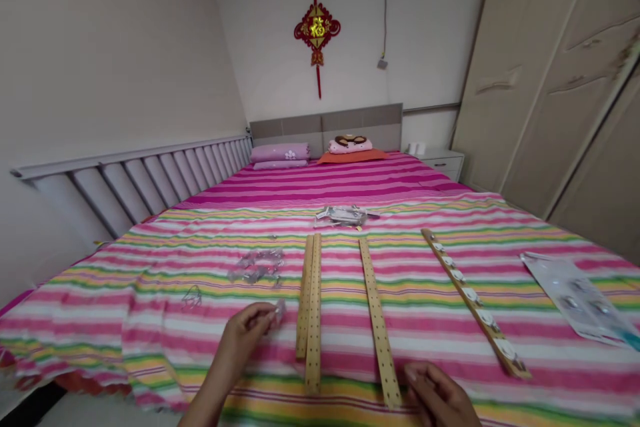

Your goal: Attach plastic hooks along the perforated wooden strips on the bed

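My left hand [246, 332] hovers low over the striped bedspread [410, 267], fingers pinched on a small clear plastic packet [278, 312]. Right of it lie two wooden strips with holes side by side [310, 307]. A third drilled wooden strip [379, 320] runs toward my right hand [436, 395], whose curled fingertips rest at its near end. A fourth strip [473, 300] further right carries several white round fittings.
Several clear packets [257, 265] lie left of the strips, and a pile of metal parts in bags [343, 215] sits beyond them. A printed sheet [580, 300] lies at the right. Pillows [280, 153], a headboard and a wardrobe [550, 93] stand behind.
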`<action>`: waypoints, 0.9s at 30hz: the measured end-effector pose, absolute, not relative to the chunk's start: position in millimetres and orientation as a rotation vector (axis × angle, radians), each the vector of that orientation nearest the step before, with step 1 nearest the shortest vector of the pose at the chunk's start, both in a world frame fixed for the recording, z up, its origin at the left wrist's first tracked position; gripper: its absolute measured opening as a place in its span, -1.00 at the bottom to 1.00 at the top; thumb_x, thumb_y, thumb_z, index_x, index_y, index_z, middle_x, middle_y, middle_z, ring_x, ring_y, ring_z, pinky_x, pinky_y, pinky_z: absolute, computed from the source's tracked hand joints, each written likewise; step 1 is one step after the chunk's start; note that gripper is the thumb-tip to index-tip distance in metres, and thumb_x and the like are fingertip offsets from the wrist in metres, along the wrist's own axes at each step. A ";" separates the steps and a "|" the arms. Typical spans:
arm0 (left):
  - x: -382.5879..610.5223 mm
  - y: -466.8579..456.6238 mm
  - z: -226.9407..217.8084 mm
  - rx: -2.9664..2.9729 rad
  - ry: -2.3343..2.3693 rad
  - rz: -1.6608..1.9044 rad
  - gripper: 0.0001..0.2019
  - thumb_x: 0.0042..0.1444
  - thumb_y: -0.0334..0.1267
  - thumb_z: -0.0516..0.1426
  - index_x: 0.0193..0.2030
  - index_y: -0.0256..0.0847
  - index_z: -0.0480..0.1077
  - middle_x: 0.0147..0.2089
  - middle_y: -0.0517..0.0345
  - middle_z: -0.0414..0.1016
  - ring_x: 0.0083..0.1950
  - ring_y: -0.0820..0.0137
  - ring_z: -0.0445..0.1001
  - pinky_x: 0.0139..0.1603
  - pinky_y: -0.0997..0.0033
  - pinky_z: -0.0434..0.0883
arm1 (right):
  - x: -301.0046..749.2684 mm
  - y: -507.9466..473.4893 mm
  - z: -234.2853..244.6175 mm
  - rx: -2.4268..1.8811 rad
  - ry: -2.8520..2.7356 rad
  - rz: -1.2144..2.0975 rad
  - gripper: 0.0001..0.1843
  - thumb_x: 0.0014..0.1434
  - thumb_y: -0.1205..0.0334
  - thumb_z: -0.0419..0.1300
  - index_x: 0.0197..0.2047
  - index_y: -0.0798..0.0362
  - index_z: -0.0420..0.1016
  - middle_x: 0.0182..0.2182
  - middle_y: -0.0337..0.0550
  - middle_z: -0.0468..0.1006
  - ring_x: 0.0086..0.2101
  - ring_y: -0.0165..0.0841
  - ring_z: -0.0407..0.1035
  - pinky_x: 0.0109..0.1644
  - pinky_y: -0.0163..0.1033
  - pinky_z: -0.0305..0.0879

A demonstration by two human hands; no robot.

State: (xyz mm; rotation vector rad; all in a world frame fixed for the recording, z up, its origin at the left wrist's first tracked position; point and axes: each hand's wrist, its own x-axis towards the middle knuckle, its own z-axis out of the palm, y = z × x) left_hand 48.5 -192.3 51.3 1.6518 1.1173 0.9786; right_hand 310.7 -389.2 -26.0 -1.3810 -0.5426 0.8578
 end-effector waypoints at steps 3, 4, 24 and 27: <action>77.7 -221.6 49.1 1.955 0.938 0.833 -0.84 -0.04 -0.20 0.17 -0.36 -0.19 0.53 -0.37 0.08 0.55 -0.34 0.36 0.48 -0.32 0.44 0.40 | 302.8 -387.4 -12.3 -1.312 -0.639 0.904 -0.53 -0.14 -0.21 0.29 -0.47 0.08 0.50 -0.70 -0.35 0.27 -0.70 -0.55 0.01 -0.65 -0.41 -0.08; 87.1 -231.1 48.1 2.051 0.870 0.776 -0.86 -0.01 -0.28 0.13 -0.36 -0.17 0.53 -0.35 0.08 0.55 -0.32 0.36 0.49 -0.29 0.45 0.40 | 300.6 -387.6 -8.4 -1.294 -0.664 0.910 -0.54 -0.12 -0.20 0.28 -0.45 0.07 0.50 -0.68 -0.34 0.29 -0.68 -0.54 0.04 -0.64 -0.41 -0.06; 169.1 -291.6 34.2 2.298 0.552 0.443 -0.77 0.00 -0.46 0.05 -0.29 -0.17 0.50 -0.32 0.13 0.52 -0.24 0.40 0.45 -0.21 0.47 0.31 | 294.1 -407.4 -19.7 -1.299 -0.697 1.055 -0.51 0.00 -0.22 0.19 -0.55 0.09 0.38 -0.77 -0.38 0.26 -0.73 -0.55 0.07 -0.62 -0.39 -0.02; 176.1 -289.1 39.0 2.318 0.562 0.418 -0.76 -0.01 -0.46 0.03 -0.29 -0.16 0.48 -0.30 0.13 0.52 -0.23 0.38 0.45 -0.20 0.45 0.31 | 298.2 -404.4 -16.9 -1.297 -0.669 1.010 -0.52 0.03 -0.21 0.16 -0.56 0.08 0.37 -0.82 -0.39 0.23 -0.74 -0.54 0.07 -0.62 -0.40 -0.05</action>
